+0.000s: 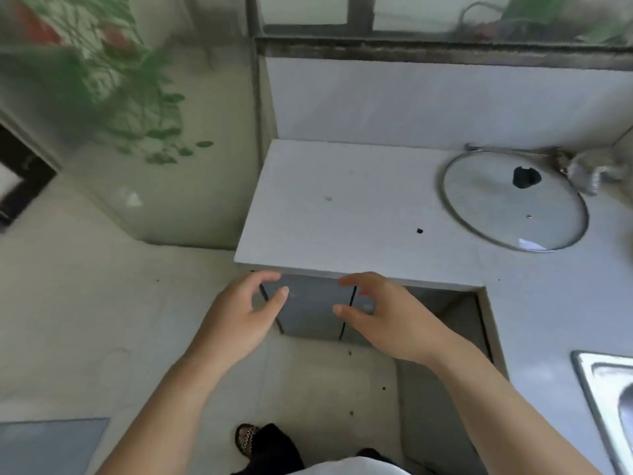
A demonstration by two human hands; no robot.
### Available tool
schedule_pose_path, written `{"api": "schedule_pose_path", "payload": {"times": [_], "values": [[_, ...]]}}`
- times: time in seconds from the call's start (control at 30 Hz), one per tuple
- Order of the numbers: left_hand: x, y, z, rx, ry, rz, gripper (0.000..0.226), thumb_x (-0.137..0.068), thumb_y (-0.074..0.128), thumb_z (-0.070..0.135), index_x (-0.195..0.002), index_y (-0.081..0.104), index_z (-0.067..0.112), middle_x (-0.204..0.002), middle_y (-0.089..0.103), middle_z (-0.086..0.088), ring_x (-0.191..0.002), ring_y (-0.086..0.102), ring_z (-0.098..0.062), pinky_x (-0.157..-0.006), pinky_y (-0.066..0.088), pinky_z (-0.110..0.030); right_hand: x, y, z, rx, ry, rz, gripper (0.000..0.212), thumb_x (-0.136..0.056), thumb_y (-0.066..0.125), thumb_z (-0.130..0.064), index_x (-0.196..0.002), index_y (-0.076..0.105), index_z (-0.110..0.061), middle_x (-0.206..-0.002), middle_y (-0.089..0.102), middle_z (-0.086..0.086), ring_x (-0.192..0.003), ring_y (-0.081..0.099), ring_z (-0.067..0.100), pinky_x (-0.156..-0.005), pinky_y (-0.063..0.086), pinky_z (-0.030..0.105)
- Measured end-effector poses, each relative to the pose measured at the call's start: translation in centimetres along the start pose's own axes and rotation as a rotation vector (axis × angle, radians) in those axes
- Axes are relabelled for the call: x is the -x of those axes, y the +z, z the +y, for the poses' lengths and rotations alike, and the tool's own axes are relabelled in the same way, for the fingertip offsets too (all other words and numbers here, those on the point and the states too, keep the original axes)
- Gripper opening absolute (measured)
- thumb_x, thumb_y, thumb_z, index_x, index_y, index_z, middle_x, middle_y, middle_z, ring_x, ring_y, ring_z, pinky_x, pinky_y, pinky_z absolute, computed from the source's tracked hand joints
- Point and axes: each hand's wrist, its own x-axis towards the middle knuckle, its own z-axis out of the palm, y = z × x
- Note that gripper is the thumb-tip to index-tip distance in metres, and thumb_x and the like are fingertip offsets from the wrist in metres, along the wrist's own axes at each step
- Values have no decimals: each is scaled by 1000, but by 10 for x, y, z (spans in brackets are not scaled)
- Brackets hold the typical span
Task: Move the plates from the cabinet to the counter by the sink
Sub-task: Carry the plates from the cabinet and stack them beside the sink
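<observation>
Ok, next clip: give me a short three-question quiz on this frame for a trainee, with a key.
1. True or false: a plate already lies on the counter.
2. What lies on the counter, over to the right? A) a glass lid B) a cutting board C) a kettle
3. Fill in: the left hand and the right hand reach toward the grey cabinet door and hold ____.
Key: 1 false; 2 A; 3 nothing.
</observation>
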Motion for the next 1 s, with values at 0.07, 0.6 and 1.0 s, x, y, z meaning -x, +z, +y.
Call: {"api": "schedule_pose_path", "payload": {"times": [0.07, 0.6, 1.0], "values": [[-1, -35, -27, -6, -18, 62, 31, -89, 53, 40, -118, 57, 31, -124, 54, 12, -115, 47, -2, -88, 32, -18, -26, 22, -33, 40, -75, -46, 45, -92, 51, -44, -134, 40, -34, -140, 40, -16, -118, 46, 2, -78, 34, 11], [25, -240, -245, 123, -453, 478, 29, -89, 54, 38, -117, 57, 30, -119, 55, 14, -111, 50, -6, -85, 36, -21, -200, 217, -269, 292, -543, -420, 47, -92, 50, -43, -135, 41, -29, -140, 41, -14, -122, 44, 4, -90, 31, 13], [-35, -329, -324, 148, -724, 625, 35, -90, 51, 42, -123, 52, 31, -123, 51, 14, -108, 47, -2, -87, 35, -19, -353, 294, -391, 395, -755, -692, 46, -92, 50, -43, -136, 40, -31, -140, 38, -18, -120, 42, 0, -84, 28, 11]]}}
